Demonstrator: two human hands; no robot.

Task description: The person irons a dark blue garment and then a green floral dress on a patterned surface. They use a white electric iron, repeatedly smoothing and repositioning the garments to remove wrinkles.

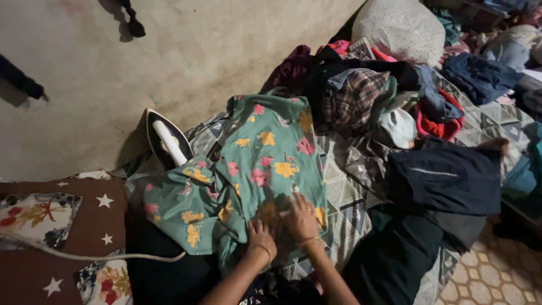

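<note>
The person's left hand (261, 236) lies flat, fingers spread, on the near edge of a green cotton garment printed with yellow and pink flowers (265, 161). The right hand (299, 217) rests just beside it, palm down and fingers loosely fanned on the same cloth. Neither hand closes around anything; both grips are open and press on the fabric. A thin bangle circles each wrist.

The flowered garment is spread across a bed covered with a grey geometric-patterned sheet (344, 189), its far end reaching toward a wall and its left part bunched in folds. Just beyond that bunched part, a black and white electric iron (165, 138) stands on its heel near the wall, and its pale cord (84, 255) trails across a brown cushion with white stars (93, 217) at the left.

To the right of the garment lies a heap of unsorted clothes (395, 90), among them a plaid shirt, a red piece and a dark navy jacket (451, 178) lying nearest the hands. A pale speckled pillow (401, 25) sits at the far end.
</note>
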